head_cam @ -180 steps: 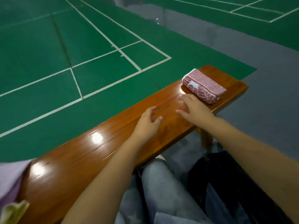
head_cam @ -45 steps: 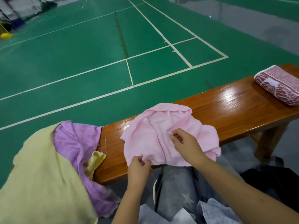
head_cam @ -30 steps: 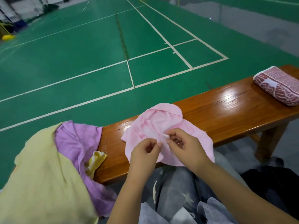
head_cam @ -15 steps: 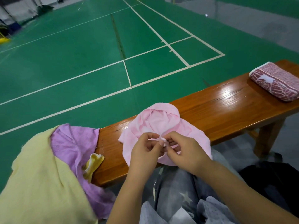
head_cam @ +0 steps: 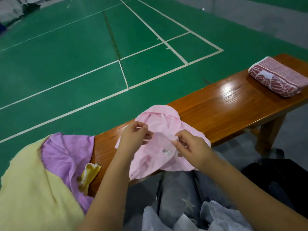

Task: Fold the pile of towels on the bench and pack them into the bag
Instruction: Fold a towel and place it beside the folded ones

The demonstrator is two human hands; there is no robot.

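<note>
Towels at nine o'clock sat unfolded on the bench (head_cam: 233, 104); the pink towel (head_cam: 160, 130) lay crumpled at centre. My left hand (head_cam: 133, 135) and right hand (head_cam: 191, 145), together a moment before, had drawn apart, each pinching its edge, starting the spread.

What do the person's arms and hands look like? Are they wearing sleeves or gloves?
Both arms are bare all the way up, with no sleeves in view. The left hand and right hand have no gloves, and I see no rings, watch or bracelet.

Wooden bench (head_cam: 233, 104) under towels (head_cam: 166, 130).
</note>
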